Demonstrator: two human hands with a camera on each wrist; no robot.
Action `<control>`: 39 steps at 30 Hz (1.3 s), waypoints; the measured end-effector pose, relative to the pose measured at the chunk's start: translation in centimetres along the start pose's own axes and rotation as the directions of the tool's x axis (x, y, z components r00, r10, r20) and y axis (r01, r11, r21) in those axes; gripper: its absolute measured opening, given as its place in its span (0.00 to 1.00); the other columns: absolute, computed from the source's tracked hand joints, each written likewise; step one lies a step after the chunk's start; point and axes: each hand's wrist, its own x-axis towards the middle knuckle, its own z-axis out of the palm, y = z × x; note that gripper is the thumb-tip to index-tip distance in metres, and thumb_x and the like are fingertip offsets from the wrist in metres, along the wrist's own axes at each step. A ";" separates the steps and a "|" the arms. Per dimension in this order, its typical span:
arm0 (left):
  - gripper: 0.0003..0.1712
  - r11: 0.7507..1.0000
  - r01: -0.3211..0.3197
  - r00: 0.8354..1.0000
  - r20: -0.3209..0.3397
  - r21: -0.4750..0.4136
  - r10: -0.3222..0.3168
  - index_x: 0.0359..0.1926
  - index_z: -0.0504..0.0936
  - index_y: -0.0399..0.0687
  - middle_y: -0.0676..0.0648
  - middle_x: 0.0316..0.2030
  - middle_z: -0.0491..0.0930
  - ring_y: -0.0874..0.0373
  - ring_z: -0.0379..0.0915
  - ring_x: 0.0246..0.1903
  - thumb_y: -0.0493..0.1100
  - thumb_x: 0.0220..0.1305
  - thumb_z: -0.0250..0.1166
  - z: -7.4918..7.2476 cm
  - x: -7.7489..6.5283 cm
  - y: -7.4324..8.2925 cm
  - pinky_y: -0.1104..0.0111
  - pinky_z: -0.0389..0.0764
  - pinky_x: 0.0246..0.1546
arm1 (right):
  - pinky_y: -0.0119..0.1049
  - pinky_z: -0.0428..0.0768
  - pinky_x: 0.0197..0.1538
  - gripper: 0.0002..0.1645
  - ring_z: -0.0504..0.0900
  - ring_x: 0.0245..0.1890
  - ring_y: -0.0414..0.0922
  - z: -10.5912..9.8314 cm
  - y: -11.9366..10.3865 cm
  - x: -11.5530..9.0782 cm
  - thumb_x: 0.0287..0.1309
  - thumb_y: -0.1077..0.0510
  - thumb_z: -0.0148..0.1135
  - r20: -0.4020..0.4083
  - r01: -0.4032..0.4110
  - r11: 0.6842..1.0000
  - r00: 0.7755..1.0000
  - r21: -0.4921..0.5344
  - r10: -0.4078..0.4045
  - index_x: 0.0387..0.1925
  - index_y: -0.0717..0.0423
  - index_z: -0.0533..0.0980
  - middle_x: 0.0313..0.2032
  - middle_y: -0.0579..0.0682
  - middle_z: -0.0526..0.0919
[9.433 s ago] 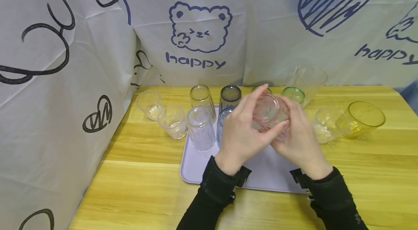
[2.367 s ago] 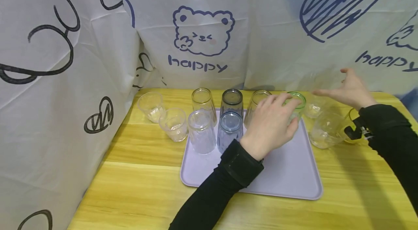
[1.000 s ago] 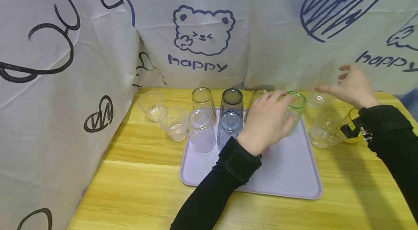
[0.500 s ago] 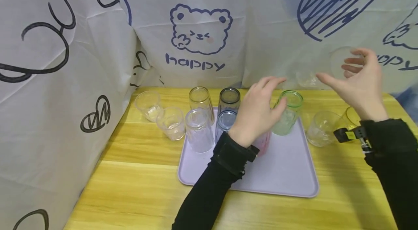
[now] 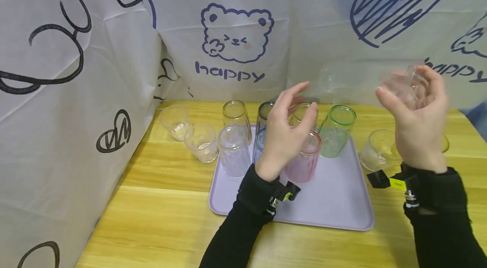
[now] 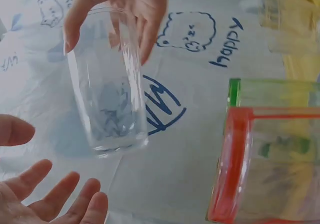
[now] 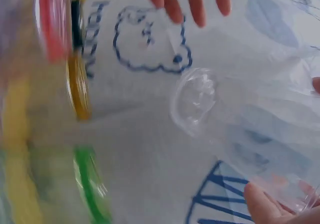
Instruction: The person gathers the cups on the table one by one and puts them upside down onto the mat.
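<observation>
The right hand [image 5: 422, 124] has its grip curled round one end of a clear glass [image 6: 107, 91], held tilted in the air above the worktop [image 5: 148, 221]. The left hand [image 5: 283, 130], grip wide and holding nothing, hovers near; the pink glass [image 5: 302, 169] and green glass [image 5: 335, 139] stand on the purple tray [image 5: 338, 204].

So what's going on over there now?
A person's right hand holds a tall, clear glass tumbler up in the air. The left hand is empty, raised over the lilac rectangular tray. A pink glass tumbler and a green glass tumbler stand on that tray among others. Two short clear glass cups stand on the wood-grain table to its left.
</observation>
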 end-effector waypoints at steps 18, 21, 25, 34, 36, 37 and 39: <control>0.31 0.919 0.181 0.981 -0.002 -0.350 -0.194 0.74 0.61 0.45 0.43 0.74 0.60 0.47 0.64 0.71 0.38 0.73 0.53 -1.8 -2.1 -0.8 0.58 0.71 0.71 | 0.45 0.83 0.61 0.25 0.84 0.51 0.51 1.7 4.4 -5.1 0.58 0.77 0.56 0.199 -0.154 0.814 0.979 0.559 0.049 0.57 0.64 0.69 0.51 0.58 0.83; 0.31 0.892 0.207 0.975 0.012 -0.401 -0.221 0.74 0.60 0.45 0.42 0.73 0.61 0.44 0.65 0.71 0.38 0.73 0.52 -2.0 -2.2 -0.9 0.56 0.70 0.72 | 0.45 0.82 0.63 0.25 0.84 0.52 0.50 1.8 4.8 -5.4 0.58 0.76 0.56 0.208 -0.161 0.814 0.977 0.558 0.051 0.57 0.63 0.69 0.51 0.57 0.84; 0.32 0.881 0.222 0.973 0.035 -0.418 -0.229 0.75 0.58 0.44 0.40 0.74 0.59 0.42 0.63 0.72 0.38 0.73 0.52 -2.1 -2.3 -1.0 0.54 0.68 0.73 | 0.43 0.83 0.61 0.26 0.84 0.53 0.51 2.0 5.2 -5.8 0.59 0.75 0.57 0.242 -0.163 0.814 0.970 0.557 0.028 0.58 0.61 0.68 0.53 0.58 0.84; 0.34 0.849 0.275 0.959 0.061 -0.450 -0.278 0.76 0.56 0.50 0.42 0.74 0.60 0.44 0.67 0.68 0.39 0.72 0.53 -2.4 -2.2 -1.3 0.53 0.72 0.69 | 0.47 0.78 0.68 0.25 0.80 0.60 0.56 2.2 6.1 -6.2 0.58 0.73 0.56 0.332 -0.158 0.800 0.942 0.578 -0.054 0.58 0.60 0.70 0.56 0.60 0.82; 0.35 0.831 0.300 0.952 0.085 -0.469 -0.296 0.76 0.57 0.53 0.43 0.73 0.61 0.49 0.71 0.63 0.40 0.71 0.54 -2.3 -2.3 -1.3 0.57 0.78 0.62 | 0.48 0.77 0.68 0.26 0.80 0.60 0.55 2.3 6.3 -6.3 0.58 0.72 0.58 0.348 -0.163 0.801 0.936 0.576 -0.060 0.59 0.60 0.70 0.57 0.60 0.81; 0.35 0.817 0.313 0.948 0.103 -0.484 -0.302 0.76 0.57 0.54 0.43 0.73 0.61 0.52 0.73 0.60 0.40 0.71 0.54 -2.3 -2.3 -1.4 0.58 0.80 0.59 | 0.48 0.77 0.68 0.27 0.80 0.59 0.55 2.4 6.4 -6.4 0.57 0.71 0.60 0.353 -0.163 0.807 0.934 0.567 -0.060 0.59 0.60 0.70 0.57 0.60 0.81; 0.36 0.791 0.336 0.941 0.139 -0.512 -0.310 0.76 0.57 0.56 0.46 0.75 0.57 0.56 0.74 0.56 0.39 0.70 0.56 -2.1 -2.4 -1.5 0.60 0.84 0.52 | 0.48 0.78 0.68 0.28 0.80 0.60 0.54 2.4 6.6 -6.6 0.57 0.70 0.61 0.369 -0.168 0.810 0.927 0.561 -0.064 0.60 0.59 0.69 0.58 0.60 0.81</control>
